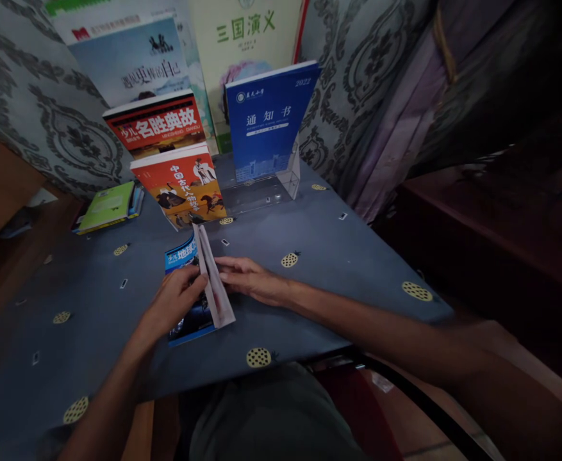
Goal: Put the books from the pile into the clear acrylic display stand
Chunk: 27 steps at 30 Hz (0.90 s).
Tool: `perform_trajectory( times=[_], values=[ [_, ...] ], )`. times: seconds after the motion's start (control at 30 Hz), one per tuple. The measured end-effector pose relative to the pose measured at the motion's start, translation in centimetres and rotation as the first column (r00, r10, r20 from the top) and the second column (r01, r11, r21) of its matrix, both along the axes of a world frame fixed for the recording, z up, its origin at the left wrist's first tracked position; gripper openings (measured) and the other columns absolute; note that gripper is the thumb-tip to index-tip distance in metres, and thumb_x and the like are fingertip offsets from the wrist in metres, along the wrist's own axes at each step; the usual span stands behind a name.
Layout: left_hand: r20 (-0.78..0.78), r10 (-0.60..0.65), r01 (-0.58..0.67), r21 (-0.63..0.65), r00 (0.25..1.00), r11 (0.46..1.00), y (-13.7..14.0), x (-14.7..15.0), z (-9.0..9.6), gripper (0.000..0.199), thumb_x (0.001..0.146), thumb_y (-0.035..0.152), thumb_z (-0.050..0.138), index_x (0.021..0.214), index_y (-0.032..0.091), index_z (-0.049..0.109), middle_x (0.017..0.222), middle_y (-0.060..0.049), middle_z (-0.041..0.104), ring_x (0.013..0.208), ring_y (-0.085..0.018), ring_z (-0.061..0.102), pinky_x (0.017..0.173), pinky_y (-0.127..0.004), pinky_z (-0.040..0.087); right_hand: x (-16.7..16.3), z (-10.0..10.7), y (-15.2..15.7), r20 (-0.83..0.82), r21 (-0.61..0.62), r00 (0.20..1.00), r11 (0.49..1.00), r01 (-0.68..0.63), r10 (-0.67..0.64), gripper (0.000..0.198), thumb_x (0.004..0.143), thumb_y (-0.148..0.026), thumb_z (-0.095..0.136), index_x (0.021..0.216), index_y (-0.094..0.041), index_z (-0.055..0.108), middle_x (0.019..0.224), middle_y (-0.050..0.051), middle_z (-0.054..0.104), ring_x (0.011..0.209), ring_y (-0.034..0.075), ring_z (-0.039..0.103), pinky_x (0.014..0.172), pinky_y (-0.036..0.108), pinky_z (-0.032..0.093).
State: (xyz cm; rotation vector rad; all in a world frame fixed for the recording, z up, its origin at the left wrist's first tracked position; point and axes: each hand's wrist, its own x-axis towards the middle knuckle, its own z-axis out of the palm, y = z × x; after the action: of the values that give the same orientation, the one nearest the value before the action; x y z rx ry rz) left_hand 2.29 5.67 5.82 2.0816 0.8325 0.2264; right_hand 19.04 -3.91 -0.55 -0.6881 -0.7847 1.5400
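A blue paperback book (182,256) lies partly open on the table, its cover toward the left and a block of pages (213,282) tilted up on its right side. My left hand (181,296) rests over the cover, with the thumb pressed against the raised pages and the other fingers bent. On the far side of those pages is my right hand (252,280). Its fingers are stretched out, and their tips touch the pages or lie just behind them, partly hidden.
Behind the book stand an orange book (182,186), a red book (158,125) and larger books at the back. A blue booklet (271,125) leans on a clear stand (290,176). Green-topped books (107,205) lie left on the patterned tablecloth (319,256). Curtains hang behind.
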Motion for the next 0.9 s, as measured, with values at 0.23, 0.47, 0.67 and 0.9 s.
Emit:
perform_trajectory(
  times=[0.23,0.47,0.67,0.9],
  values=[
    [0.002,-0.021,0.021,0.002,1.0,1.0,0.2,0.0,-0.3,0.043,0.086,0.057,0.054,0.079,0.017,0.069,0.07,-0.002,0.065,0.067,-0.018,0.061,0.06,-0.027,0.051,-0.2,-0.7,0.3,0.006,-0.036,1.0,0.999,0.025,-0.025,0.051,0.079,-0.031,0.082,0.124,-0.019,0.061,0.086,-0.001,0.072,0.083,0.014,0.07,0.086,0.031,0.057],
    [-0.017,0.024,-0.024,-0.021,1.0,0.999,0.0,-0.4,0.7,0.047,0.084,0.062,0.051,0.079,0.017,0.066,0.072,-0.002,0.065,0.067,-0.019,0.061,0.061,-0.029,0.05,-0.3,-1.0,0.7,0.051,-0.053,0.998,0.997,0.051,-0.049,0.051,0.072,-0.029,0.085,0.115,-0.02,0.059,0.092,0.0,0.074,0.082,0.015,0.071,0.083,0.032,0.057],
    [-0.051,0.017,-0.007,0.186,0.999,0.983,-0.9,0.0,1.7,0.047,0.087,0.061,0.045,0.071,0.02,0.06,0.066,0.001,0.058,0.064,-0.017,0.055,0.061,-0.028,0.041,-0.5,-0.2,0.6,-0.017,-0.124,0.996,0.989,0.081,-0.083,0.038,0.078,-0.032,0.082,0.106,-0.02,0.061,0.083,-0.002,0.07,0.076,0.013,0.069,0.075,0.027,0.056],
    [0.009,0.077,-0.076,0.327,0.997,0.942,-1.2,-1.0,-0.5,0.041,0.088,0.06,0.044,0.08,0.022,0.061,0.083,-0.003,0.063,0.083,-0.024,0.061,0.081,-0.039,0.048,-1.0,-0.7,0.6,0.012,-0.125,0.997,0.989,0.083,-0.082,0.064,0.058,-0.047,0.094,0.105,-0.019,0.06,0.084,-0.002,0.071,0.075,0.013,0.069,0.075,0.027,0.054]
  ],
)
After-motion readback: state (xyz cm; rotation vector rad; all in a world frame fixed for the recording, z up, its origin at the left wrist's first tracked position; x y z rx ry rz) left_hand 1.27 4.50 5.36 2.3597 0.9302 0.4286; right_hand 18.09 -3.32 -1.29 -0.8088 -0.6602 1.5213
